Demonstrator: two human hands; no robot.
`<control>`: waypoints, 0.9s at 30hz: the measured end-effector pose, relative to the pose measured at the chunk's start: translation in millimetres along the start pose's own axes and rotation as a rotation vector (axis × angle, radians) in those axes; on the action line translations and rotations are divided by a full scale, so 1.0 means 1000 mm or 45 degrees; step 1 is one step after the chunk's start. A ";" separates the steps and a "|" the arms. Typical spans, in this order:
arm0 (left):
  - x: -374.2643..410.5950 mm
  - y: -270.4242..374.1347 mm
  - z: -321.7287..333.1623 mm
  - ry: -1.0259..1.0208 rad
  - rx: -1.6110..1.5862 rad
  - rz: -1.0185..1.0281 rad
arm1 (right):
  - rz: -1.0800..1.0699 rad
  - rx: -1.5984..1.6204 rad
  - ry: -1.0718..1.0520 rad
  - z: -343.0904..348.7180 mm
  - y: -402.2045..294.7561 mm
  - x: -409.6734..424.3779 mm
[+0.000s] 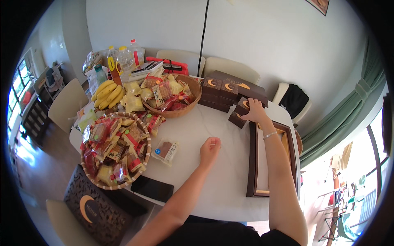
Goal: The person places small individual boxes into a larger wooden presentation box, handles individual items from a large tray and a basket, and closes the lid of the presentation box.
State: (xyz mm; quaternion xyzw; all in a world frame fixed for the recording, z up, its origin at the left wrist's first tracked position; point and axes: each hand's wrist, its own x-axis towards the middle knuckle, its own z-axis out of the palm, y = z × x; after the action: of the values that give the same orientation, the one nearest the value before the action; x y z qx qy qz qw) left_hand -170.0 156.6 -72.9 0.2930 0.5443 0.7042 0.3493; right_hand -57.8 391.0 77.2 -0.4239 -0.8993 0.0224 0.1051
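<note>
My right hand (pixel 256 111) reaches over the table's far right part and grips a small dark brown box with a gold crescent (pixel 243 105), which sits on or against another small brown box (pixel 237 120). Stacked small brown boxes (pixel 219 89) stand just left of it, in front of a large dark brown box (pixel 235 81). Below my right forearm lies an open brown gift box (pixel 252 172) with a gold-edged inside. My left hand (pixel 211 151) rests loosely curled over the white table (pixel 227 196), apparently empty. A wrapped pastry (pixel 165 152) lies to its left.
Wrapped pastries fill a round woven basket (pixel 147 160) and a brown basket (pixel 184 112). Bananas (pixel 108 94), plastic bottles (pixel 124 58) and a green-capped bottle (pixel 100 74) stand at the back left. A black phone or pouch (pixel 153 188) lies at the near edge. Chairs surround the table.
</note>
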 end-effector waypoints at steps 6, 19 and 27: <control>-0.016 0.062 -0.005 -0.483 -0.875 -0.597 | -0.511 0.522 -0.045 -0.015 -0.069 -0.139; -0.036 0.070 -0.014 -0.353 -0.276 -0.189 | 0.307 0.085 0.432 0.017 -0.086 -0.317; -0.050 0.071 -0.004 -0.305 0.153 0.397 | -0.024 0.188 0.564 0.039 -0.031 -0.302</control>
State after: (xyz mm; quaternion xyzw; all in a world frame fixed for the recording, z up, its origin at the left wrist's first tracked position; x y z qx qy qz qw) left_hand -156.5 102.0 -6.6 0.4756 0.4881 0.6761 0.2802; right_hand 97.0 141.0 -8.4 -0.4013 -0.8541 -0.0066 0.3307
